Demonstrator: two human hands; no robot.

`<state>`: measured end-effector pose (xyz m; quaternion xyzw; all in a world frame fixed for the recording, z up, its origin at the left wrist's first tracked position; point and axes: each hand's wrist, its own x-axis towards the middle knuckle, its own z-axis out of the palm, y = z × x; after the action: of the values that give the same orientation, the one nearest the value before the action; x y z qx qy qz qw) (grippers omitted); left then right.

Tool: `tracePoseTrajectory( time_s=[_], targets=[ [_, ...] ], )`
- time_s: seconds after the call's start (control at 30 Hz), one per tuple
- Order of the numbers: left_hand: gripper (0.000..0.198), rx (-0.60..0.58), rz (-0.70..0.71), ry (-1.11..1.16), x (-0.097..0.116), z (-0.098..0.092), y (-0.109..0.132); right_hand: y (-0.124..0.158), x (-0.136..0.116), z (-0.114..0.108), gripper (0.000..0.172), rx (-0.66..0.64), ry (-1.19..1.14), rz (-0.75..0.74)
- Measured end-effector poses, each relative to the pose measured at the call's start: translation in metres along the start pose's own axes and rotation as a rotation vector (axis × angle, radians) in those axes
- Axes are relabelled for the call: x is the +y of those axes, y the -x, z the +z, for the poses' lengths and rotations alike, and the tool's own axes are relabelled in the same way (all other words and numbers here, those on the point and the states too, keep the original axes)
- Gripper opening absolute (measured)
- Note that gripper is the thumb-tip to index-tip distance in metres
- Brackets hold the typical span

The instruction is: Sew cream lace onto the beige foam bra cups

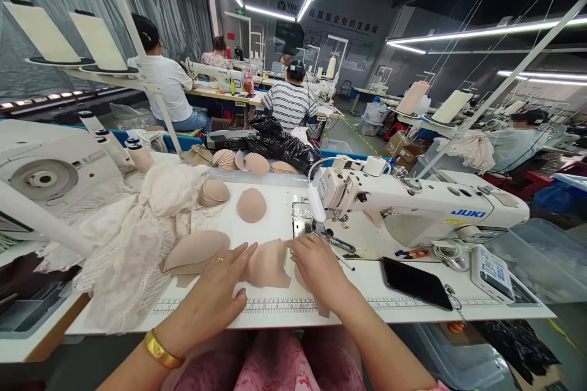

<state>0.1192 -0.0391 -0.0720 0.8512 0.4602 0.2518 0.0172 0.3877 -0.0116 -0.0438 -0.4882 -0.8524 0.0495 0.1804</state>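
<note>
A beige fabric piece (268, 264) lies on the white sewing table between my two hands. My left hand (222, 284), a gold bangle at its wrist, rests with fingers stretched onto the piece's left edge. Lying over the right edge, my right hand (318, 266) has its fingers extended and its thumb hidden. More beige fabric shows from beneath my right palm. Left of my left hand is a folded beige bra cup (197, 250). A single round cup (251, 205) lies farther back, beside a small stack of cups (214, 192).
A white JUKI sewing machine (426, 204) stands at the right, scissors (339, 239) near its needle plate. A phone (415, 282) and white box (492, 273) lie right. Cream lace (132, 244) is heaped left. A printed ruler (266, 305) runs along the front edge. Several people sew beyond.
</note>
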Motion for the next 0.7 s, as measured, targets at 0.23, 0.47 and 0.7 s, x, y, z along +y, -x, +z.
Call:
tracePoseTrajectory(
  time_s=[0.23,0.47,0.7],
  targets=[
    [0.052,-0.033,-0.031,0.009,-0.003,0.006,-0.003,-0.046,0.008,0.016,0.027,-0.169,0.014,-0.144],
    [0.039,-0.086,-0.181,0.114,-0.008,0.007,-0.007,-0.044,0.009,0.008,0.023,-0.159,0.040,-0.056],
    [0.035,-0.094,-0.321,0.222,-0.010,-0.014,-0.011,-0.006,0.008,-0.028,0.028,-0.039,-0.019,0.063]
  ],
)
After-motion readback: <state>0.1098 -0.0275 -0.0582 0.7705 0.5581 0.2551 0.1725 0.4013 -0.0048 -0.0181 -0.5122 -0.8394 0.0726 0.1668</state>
